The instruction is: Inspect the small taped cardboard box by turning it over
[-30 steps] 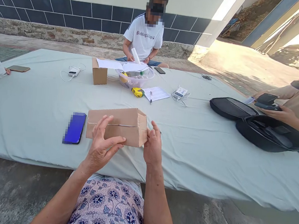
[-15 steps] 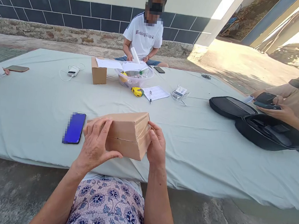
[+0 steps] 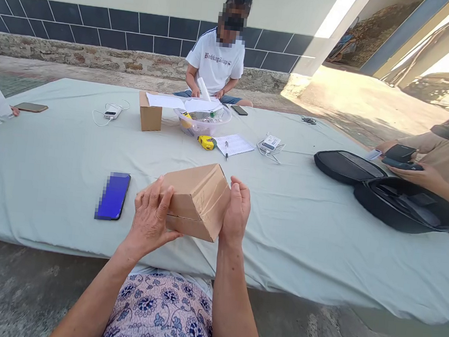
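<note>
A brown cardboard box is held tilted above the near side of the cloth-covered table, its taped end facing right. My left hand grips its left part, fingers over the top and thumb along the lower front side. Against the taped right end rests my right hand, palm facing the box and fingers pointing up; some of its fingers are partly hidden. A phone with a blue screen lies on the cloth to the left of my left hand.
Beyond the box are a yellow tape measure, a written sheet with a pen, a clear basin, another cardboard box and a white power bank. An open black case lies right. People sit across and at the right.
The box has turned and tipped so more of its taped end shows. My right hand has shifted from the edge to lie flatter against that end.
</note>
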Motion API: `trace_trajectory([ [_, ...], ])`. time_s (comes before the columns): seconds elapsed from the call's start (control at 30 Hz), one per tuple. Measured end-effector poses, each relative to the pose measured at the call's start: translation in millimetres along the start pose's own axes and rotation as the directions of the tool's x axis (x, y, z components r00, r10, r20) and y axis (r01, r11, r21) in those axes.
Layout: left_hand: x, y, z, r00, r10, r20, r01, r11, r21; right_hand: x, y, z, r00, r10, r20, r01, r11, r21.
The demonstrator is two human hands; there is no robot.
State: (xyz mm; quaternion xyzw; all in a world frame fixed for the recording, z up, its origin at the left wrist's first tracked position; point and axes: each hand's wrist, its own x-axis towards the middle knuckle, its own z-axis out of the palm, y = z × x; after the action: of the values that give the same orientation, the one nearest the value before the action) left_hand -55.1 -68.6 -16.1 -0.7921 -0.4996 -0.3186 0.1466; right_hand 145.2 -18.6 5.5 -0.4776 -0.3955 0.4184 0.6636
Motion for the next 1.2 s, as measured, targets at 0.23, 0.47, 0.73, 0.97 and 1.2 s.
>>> trace_trajectory([
  [0.23,3,27,16.0,0.939,-0.253,-0.232,0.266,0.964,0.024,-33,-30,8,0.92,-0.384,0.076,0.387,0.865,-0.32],
  [0.47,-1,52,23.3,0.924,-0.283,-0.256,0.272,0.959,-0.077,-41,-16,28,0.935,-0.351,0.049,0.345,0.871,-0.35],
  [0.73,-3,43,19.2,0.919,-0.313,-0.24,0.228,0.917,-0.326,-38,-21,23,0.944,-0.279,0.177,0.323,0.893,-0.313],
  [0.97,0,38,12.7,0.923,-0.32,-0.214,0.23,0.904,-0.36,-38,-21,36,0.946,-0.312,0.091,0.323,0.87,-0.372],
  [1.2,-1,38,13.8,0.921,-0.347,-0.178,0.253,0.878,-0.406,-36,-24,37,0.949,-0.302,0.086,0.311,0.867,-0.389],
])
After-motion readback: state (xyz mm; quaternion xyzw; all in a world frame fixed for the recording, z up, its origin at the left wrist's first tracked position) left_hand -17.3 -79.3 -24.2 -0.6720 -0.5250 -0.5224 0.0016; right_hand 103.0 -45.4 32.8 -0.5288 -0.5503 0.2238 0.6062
